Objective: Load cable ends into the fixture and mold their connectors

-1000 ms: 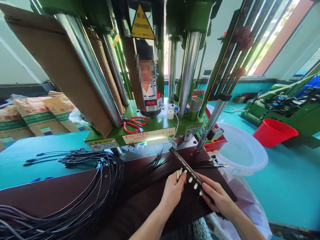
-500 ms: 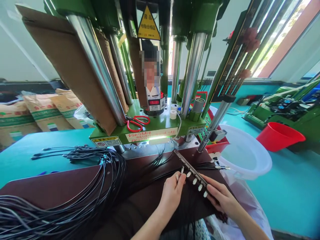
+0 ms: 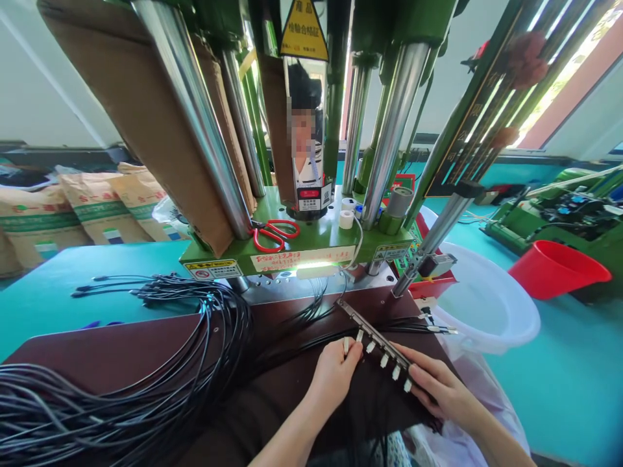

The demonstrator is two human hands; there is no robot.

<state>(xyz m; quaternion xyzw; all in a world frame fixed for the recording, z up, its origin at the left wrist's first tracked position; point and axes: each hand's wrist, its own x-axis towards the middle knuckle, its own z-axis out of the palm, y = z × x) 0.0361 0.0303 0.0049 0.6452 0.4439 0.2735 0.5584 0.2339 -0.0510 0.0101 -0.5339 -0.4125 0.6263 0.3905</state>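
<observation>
A narrow metal bar (image 3: pixel 351 312) slants across the brown worktop, with several white cable connectors (image 3: pixel 384 360) seated along its near edge. My right hand (image 3: pixel 442 386) is closed around the bar's lower right end. Beside the bar's upper half, my left hand (image 3: pixel 333 373) is closed, thumb and forefinger pinching a white cable connector (image 3: pixel 359 336) at the bar's edge. A second white connector (image 3: pixel 346 346) sticks up out of the same hand. Thin black cables hang below the bar, partly lost against the dark worktop.
A green press (image 3: pixel 321 243) with steel columns stands behind the worktop (image 3: pixel 121 350), red-handled scissors (image 3: pixel 275 235) on its ledge. Bundled black cables (image 3: pixel 214 344) cover the left side. More cables with metal plugs (image 3: pixel 440 329), a white tub (image 3: pixel 525 318) and a red bucket (image 3: pixel 559 269) are at right.
The view has shifted slightly. My left hand has brought the pinched connector up against the bar, and the second connector now shows more upright in that hand. My right hand keeps its hold.
</observation>
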